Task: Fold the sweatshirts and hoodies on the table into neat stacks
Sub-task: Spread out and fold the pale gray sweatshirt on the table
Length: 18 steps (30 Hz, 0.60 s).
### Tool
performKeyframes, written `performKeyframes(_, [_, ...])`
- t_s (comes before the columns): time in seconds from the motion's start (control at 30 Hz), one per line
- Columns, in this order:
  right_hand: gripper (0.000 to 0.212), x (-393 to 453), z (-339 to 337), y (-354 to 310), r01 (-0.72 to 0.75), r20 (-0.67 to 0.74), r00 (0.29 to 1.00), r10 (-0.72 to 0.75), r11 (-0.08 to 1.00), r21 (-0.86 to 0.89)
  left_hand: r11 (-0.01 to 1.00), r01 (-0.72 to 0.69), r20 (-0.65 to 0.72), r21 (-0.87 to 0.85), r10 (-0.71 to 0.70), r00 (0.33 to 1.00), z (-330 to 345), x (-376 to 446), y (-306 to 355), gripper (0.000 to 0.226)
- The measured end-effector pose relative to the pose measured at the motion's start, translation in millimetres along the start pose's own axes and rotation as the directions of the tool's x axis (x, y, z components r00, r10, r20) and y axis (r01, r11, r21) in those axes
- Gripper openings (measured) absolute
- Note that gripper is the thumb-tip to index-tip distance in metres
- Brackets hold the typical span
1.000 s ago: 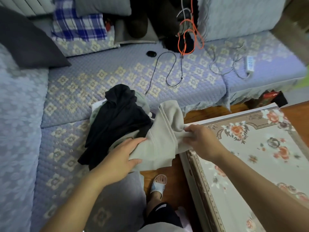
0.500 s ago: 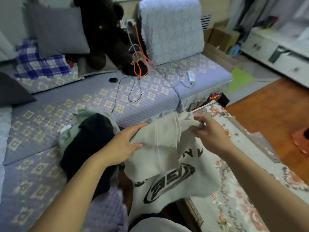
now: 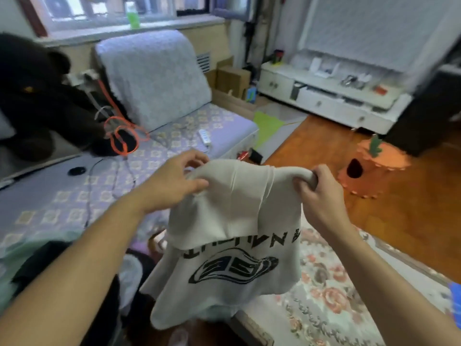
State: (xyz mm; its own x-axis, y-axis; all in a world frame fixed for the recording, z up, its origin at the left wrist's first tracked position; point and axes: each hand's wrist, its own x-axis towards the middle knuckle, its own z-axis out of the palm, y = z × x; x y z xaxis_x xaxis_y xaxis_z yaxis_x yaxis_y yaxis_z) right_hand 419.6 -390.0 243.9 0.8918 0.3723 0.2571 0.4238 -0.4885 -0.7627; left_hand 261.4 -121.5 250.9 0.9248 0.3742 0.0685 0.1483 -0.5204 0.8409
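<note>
Step in hand: lifting out a cream sweatshirt (image 3: 234,221) above the floral worktop (image 3: 331,295). Left hand (image 3: 174,181) pinches its top edge, right hand (image 3: 316,191) has a closed grip on the bunched corner. Next, probably: spread it flat on worktop.

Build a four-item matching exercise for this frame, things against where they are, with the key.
Things:
1. beige sweatshirt
2. orange cable
3. green bottle
4. white power strip

Places:
A. on the windowsill
B. held up by left hand and right hand
C. flat on the sofa seat
D. coiled beside the dark plush toy

Pairs: 1-B, 2-D, 3-A, 4-C
</note>
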Motion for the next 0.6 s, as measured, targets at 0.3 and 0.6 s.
performKeyframes(0.3, [0.026, 27.7, -158.6, -46.4, 0.126, -0.352, 0.923, -0.157, 0.986, -0.11, 0.804, -0.476, 0.202, 0.357, 0.431, 0.88, 146.8, 115.0, 166.1, 0.1])
performKeyframes(0.6, [0.015, -73.4, -232.6, 168.7, -0.283, 0.093, 0.922, 0.375, 0.82, -0.498, 0.791, -0.441, 0.436, 0.425, 0.248, 0.865, 248.7, 131.1, 126.6, 0.051])
